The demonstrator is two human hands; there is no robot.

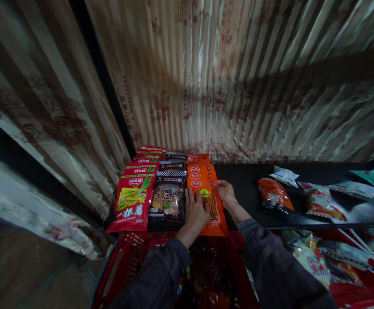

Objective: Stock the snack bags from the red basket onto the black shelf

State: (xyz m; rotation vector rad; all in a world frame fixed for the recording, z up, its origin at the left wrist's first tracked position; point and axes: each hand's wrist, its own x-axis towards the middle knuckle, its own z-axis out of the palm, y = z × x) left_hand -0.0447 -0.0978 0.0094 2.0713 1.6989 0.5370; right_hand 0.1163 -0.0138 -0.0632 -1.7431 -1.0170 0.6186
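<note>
On the black shelf, overlapping orange snack packets [217,214] lie in a column. My left hand [196,211] rests on the front orange packet near its left edge, fingers extended and slightly apart. At the packet's upper right edge is my right hand [227,194], its thumb and fingertips pinched on the edge. Dark packets with a checkered top [167,199] form the middle column, just left of my left hand. Red packets with green and yellow pictures [134,199] overlap one another at the far left.
A red basket [119,266] with dark packets inside stands below the shelf [248,171]. Loose on the shelf's right are an orange packet [274,195], a white-and-red packet [320,201] and others. More packets [312,259] fill a container at lower right. A striped curtain [206,86] hangs behind.
</note>
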